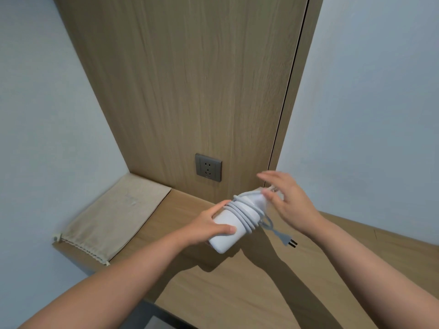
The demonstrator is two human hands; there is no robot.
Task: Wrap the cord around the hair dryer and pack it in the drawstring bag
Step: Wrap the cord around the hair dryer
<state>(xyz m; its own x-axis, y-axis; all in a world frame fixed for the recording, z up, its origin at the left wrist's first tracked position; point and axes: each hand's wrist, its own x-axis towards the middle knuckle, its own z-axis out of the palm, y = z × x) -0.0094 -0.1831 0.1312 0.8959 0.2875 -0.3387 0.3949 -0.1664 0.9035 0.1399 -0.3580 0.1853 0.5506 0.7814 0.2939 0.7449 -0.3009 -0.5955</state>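
Above the worktop (213, 305), the left hand (204, 225) grips the hair dryer (234, 224), cord (244, 211) coiled round it, plug (286, 241) dangling; the right hand (289, 205), fingers spread, is at its far end. The drawstring bag (114, 214) lies flat in the back left corner.

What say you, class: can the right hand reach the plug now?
Probably yes: the right hand is open, and the plug dangles free close below it, off the dryer the left hand grips. Nothing between.
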